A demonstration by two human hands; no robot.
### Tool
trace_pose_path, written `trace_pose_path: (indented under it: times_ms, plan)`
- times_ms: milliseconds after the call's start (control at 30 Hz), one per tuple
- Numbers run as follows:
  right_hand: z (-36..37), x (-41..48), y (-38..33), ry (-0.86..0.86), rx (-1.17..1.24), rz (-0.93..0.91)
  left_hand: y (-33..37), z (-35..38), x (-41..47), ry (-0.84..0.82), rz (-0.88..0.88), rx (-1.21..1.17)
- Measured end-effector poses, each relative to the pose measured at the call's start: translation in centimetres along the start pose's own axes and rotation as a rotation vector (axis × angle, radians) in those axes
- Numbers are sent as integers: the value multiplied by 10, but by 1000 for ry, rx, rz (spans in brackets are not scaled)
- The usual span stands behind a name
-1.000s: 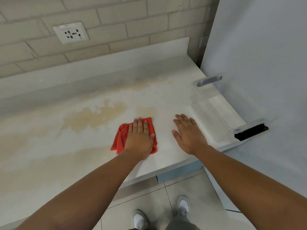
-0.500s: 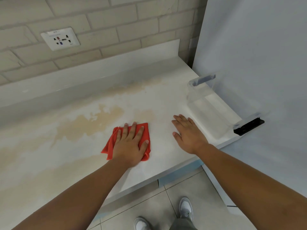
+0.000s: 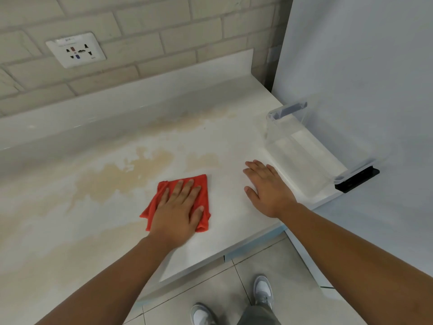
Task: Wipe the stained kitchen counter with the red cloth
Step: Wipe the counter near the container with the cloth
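Red cloth (image 3: 203,184) is pressed flat on the kitchen counter (image 3: 70,231) by the left hand (image 3: 175,212), near the front edge. The fingers are held straight and a little apart on top of it (the thumb sticks out to the side). A big brown stain (image 3: 112,181) is seen just beside the cloth, on its left. The right hand (image 3: 269,191) is laid flat on the bare counter, fingers straight and close together, apart from the cloth. A clear box (image 3: 293,137) is set near that hand.
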State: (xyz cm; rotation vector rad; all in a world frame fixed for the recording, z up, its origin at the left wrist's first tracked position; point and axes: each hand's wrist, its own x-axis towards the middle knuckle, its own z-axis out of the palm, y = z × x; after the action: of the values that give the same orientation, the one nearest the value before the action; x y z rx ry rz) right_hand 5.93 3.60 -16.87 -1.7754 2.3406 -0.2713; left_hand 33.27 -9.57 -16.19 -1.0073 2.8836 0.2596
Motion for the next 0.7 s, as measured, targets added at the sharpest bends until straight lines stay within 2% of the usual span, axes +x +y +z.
trace_pose_path:
  times_ms: [200, 400, 533, 600, 700]
  plan:
    - [0, 0, 0, 13, -1, -16, 11, -11, 51, -24, -166, 9]
    - [-7, 5, -10, 49, -83, -28, 56, -9, 62, -48, -32, 24]
    - [-11, 24, -9, 28, -16, -65, 47, -2, 31, -77, 48, 10]
    - [-10, 35, -8, 14, -18, -88, 32, 0, 17, -70, 33, -13]
    - [-9, 50, -7, 45, 19, -100, 7, -5, 20, -30, -97, -37]
